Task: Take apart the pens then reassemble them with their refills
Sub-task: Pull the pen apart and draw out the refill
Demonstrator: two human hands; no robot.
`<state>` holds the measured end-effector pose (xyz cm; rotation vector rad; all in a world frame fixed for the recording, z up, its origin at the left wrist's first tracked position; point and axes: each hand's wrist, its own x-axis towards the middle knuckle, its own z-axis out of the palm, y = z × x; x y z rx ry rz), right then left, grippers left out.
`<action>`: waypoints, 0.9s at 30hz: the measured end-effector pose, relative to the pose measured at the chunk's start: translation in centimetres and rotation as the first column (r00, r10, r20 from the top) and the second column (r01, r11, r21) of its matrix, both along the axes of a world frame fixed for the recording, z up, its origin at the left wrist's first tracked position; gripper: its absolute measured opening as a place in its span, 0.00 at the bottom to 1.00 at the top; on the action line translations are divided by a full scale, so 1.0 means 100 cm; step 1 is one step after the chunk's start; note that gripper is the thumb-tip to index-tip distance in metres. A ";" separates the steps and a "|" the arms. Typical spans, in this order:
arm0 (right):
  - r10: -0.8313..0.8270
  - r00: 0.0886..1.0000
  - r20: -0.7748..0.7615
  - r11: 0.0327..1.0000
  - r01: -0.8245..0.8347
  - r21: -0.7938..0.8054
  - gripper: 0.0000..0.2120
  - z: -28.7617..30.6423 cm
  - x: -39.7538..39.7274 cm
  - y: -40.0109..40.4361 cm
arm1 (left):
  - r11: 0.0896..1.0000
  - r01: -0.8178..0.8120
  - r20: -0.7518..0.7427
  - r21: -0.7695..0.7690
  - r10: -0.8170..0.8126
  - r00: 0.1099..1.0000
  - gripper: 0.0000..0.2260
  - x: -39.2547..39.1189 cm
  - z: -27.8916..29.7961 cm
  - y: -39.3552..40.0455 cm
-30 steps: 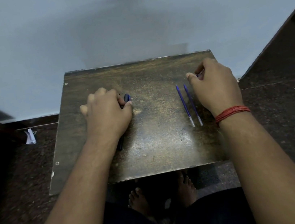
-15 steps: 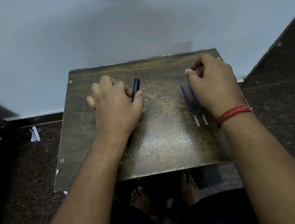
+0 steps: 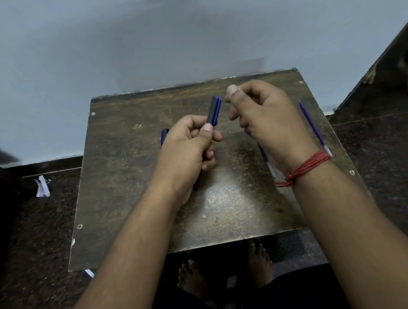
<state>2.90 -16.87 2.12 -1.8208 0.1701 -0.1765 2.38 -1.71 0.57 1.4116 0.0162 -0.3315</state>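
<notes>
Blue refill [image 3: 266, 157] partly behind hand [image 3: 269, 121]

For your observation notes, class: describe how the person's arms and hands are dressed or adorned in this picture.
Both forearms are bare, with no sleeves, gloves, rings or watch in view. The left hand wears nothing. The right hand has a red thread wound several times around its wrist, knotted with loose ends on the inner side. The fingernails are short and unpainted.
</notes>
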 end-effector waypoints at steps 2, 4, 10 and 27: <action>0.022 1.000 -0.002 0.999 -0.022 0.026 0.09 -0.001 0.000 0.002 | 0.999 0.045 -0.003 0.014 -0.045 0.999 0.05 -0.001 -0.001 0.000; 0.021 1.000 -0.008 0.999 -0.021 0.037 0.07 -0.003 0.001 0.002 | 0.997 0.061 0.019 0.055 -0.062 0.998 0.06 -0.002 -0.001 -0.001; 0.050 0.998 -0.035 0.997 -0.047 0.067 0.08 -0.010 0.001 0.009 | 0.984 0.037 0.123 0.175 -0.059 0.991 0.07 -0.006 -0.003 -0.008; 0.138 0.989 0.056 0.981 -0.145 0.132 0.08 -0.003 -0.001 0.006 | 0.967 0.081 0.175 0.240 -0.125 0.977 0.13 -0.011 0.003 -0.016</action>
